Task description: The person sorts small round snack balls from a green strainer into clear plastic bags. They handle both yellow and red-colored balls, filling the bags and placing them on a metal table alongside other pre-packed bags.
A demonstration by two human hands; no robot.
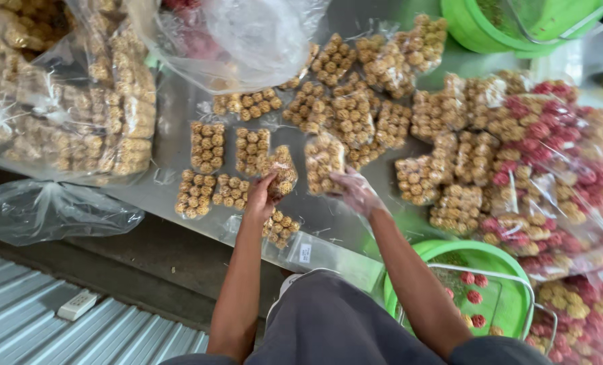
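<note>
A wide grey table [355, 223] runs from the 9 o'clock edge of the view to the 3 o'clock edge, covered in clear packets of small round puffed snacks. At 10 o'clock a big plastic sack [65, 101] bulges with golden packets already gathered; at 3 o'clock a heap of red-and-golden packets [551, 155] spills toward the edge. A green basket [511, 20] sits at 1 o'clock, and a second green basket [423, 263] with a wire handle and a few red balls rests at 5 o'clock, just beside the person's right forearm. An empty clear bag [44, 209] lies crumpled at 8 o'clock.

At the centre, the person's two hands work side by side. The left hand [261, 196] has its fingers closed on the lower edge of a golden packet [281, 169], which lies at 1 o'clock from that hand, its long side running from 6 to 12 o'clock. The right hand [357, 192], blurred and seemingly in a thin clear glove, touches a second golden packet [324, 159] lying at 11 o'clock from it, also long from 6 to 12; whether its fingers are clamped on that packet or merely resting against it cannot be told. The two packets stand near each other, apart by a narrow gap, each nearer its own hand. Flat packets in rows [213, 165] lie at 9 o'clock from the left hand.
</note>
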